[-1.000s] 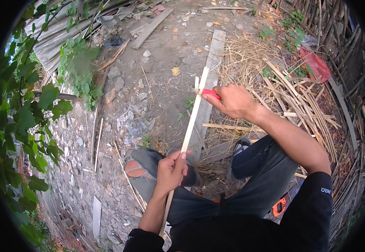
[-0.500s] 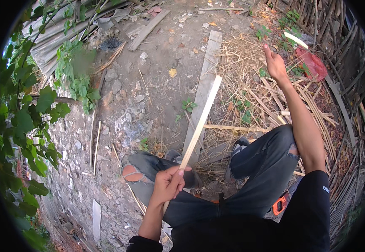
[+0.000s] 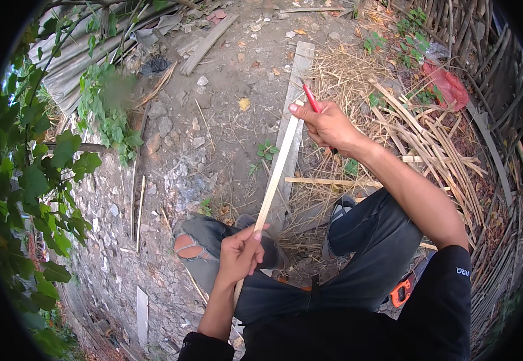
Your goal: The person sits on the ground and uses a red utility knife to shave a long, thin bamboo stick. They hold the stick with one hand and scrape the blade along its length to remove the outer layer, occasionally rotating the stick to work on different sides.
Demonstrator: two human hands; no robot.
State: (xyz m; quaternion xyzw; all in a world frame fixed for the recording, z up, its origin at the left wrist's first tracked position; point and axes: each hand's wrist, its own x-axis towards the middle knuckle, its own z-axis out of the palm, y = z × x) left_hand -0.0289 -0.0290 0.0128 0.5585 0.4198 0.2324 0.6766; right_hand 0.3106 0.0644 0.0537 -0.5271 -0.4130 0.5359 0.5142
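A pale, split wooden strip (image 3: pixel 277 171) slants up from my lap, past my knees. My left hand (image 3: pixel 238 253) is wrapped round its lower part, with the thumb along it. At the strip's upper end is my right hand (image 3: pixel 327 123), its thumb against the tip. A slim red knife-like tool (image 3: pixel 310 98) is gripped in that hand. Its thin tip points away from me, and a black end shows below the fist. My fingers hide the middle of the tool.
Split strips (image 3: pixel 430 141) and dry straw (image 3: pixel 339 75) lie ahead right. A grey plank (image 3: pixel 300 66) runs away from my feet. An orange-handled saw (image 3: pixel 401 293) rests by my right hip. Leafy vines (image 3: pixel 36 174) hang left; a stick fence (image 3: pixel 478 54) stands right.
My right hand has come in from the far right to the strip's upper end, and the red tool now shows. A pale piece seen beyond that hand is gone from there. My left hand keeps its hold.
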